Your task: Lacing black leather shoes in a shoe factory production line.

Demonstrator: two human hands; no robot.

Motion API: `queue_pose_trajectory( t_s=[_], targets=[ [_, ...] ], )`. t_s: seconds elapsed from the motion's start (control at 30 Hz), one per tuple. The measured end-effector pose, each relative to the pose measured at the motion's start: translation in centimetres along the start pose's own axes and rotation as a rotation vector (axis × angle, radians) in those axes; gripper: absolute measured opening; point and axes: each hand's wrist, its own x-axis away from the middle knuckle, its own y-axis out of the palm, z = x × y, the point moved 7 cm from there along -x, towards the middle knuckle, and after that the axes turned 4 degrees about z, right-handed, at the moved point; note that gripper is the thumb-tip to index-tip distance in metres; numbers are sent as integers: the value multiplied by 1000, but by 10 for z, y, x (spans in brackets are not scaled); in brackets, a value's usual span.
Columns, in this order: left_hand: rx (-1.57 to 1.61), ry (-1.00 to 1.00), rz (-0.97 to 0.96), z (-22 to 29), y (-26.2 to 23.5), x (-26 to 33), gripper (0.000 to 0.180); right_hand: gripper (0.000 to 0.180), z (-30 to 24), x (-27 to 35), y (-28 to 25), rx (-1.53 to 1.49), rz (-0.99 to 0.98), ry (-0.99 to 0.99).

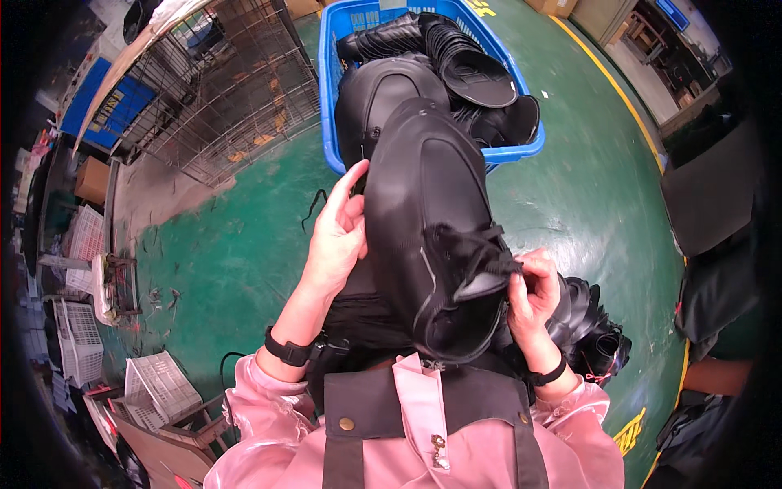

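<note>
A black shoe upper point(428, 179) lies in front of me, toe pointing away and its collar close to my apron. My right hand point(533, 297) is closed, pinching the black shoelace point(493, 259) on its right side. Along the upper's left edge is my left hand point(327, 244), with the index finger stretched out and the others partly bent. Whether its fingertips press on the upper is hard to tell. Another black upper point(391, 94) sits just beyond, partly covered by the first. Dark material lies beneath, over my lap.
A blue plastic basket point(330, 122) full of stacked black uppers stands ahead. More black uppers point(595, 322) are piled beside my right arm. At left are a wire cage point(236, 81) and white plastic baskets point(163, 387). A person's arm point(717, 376) shows at far right.
</note>
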Motion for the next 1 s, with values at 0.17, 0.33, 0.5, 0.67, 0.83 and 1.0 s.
queue_pose_trajectory(
  t_s=[0.17, 0.33, 0.5, 0.67, 0.83, 1.0],
  targets=[
    [13, -23, 57, -9, -14, 3, 40, 20, -1, -10, -38, 81, 258, 30],
    [312, 29, -11, -18, -40, 7, 29, 13, 41, -29, -113, 83, 441, 145],
    [399, 71, 78, -13, -62, -3, 18, 12, 130, -15, -182, 270, 500, 176],
    [462, 38, 105, -27, -77, -37, 9, 13, 225, 15, -200, 479, 344, 240],
    [385, -85, 247, -43, -72, -53, 8, 25, 271, 15, -183, 966, 47, 382],
    [342, -81, 220, -43, -77, -56, 8, 37, 275, -18, -123, 389, 70, 590]
  ],
)
